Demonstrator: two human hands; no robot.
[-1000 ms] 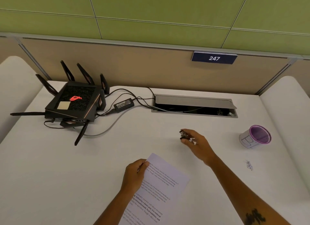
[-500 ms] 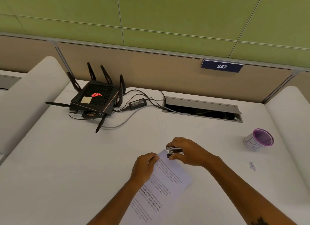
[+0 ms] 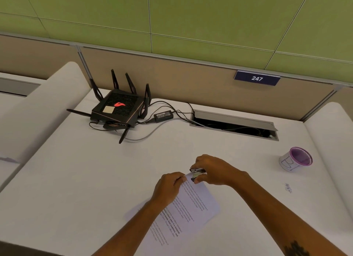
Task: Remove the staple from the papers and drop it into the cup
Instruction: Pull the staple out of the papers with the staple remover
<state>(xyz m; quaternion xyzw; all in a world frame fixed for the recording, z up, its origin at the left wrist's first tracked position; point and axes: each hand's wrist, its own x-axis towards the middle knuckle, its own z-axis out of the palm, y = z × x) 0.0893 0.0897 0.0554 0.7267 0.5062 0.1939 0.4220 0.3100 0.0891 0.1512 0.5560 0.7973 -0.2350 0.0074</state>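
The printed papers (image 3: 193,206) lie tilted on the white desk in front of me. My left hand (image 3: 169,187) pinches their top corner against the desk. My right hand (image 3: 214,170) grips a small black and silver staple remover (image 3: 197,174), whose jaws sit at that same corner beside my left fingers. The staple itself is hidden under the tool and fingers. A white paper cup (image 3: 295,159) with a purple rim stands upright at the right of the desk, well away from both hands.
A black router (image 3: 118,110) with antennas and its power brick (image 3: 163,115) and cables sit at the back left. An open cable hatch (image 3: 234,125) is set into the desk at the back. A small pen scribble (image 3: 288,187) marks the desk near the cup.
My right hand carried the staple remover from the bare desk to the papers' top corner. My left hand stayed on that corner. The view shifted left and down.
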